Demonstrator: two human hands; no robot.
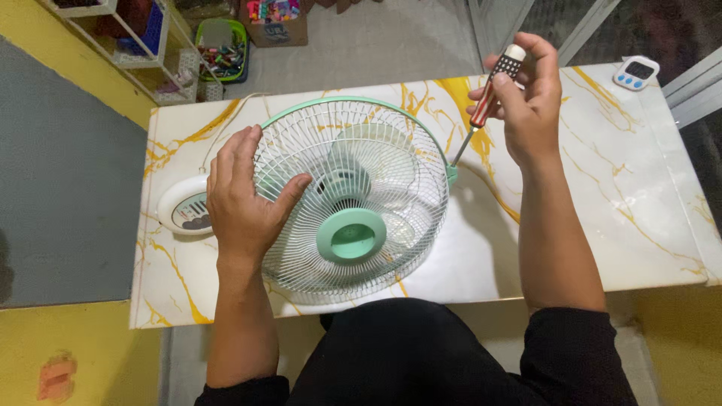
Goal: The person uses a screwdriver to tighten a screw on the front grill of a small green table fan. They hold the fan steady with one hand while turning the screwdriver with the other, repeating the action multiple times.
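Fingers (519,90) gripping striped screwdriver (492,89), wire fan grille (350,192)

A small white timer with a dark screen and blue buttons (636,73) sits at the far right corner of the marble-patterned white and yellow table (602,195), and a brown cardboard box (277,30) stands on the floor beyond the table's far edge.

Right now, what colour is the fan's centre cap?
Mint green, like the rim of the fan; the centre cap shows best in the head view.

- Your tabletop (602,225) is white marble-look with yellow veins, brightly lit.
- At the left of the frame you have a yellow wall (30,45) with a grey panel (60,188).
- Upper left: a white wire shelf (135,53); beyond it, grey floor (376,45) and a cardboard box (278,26).
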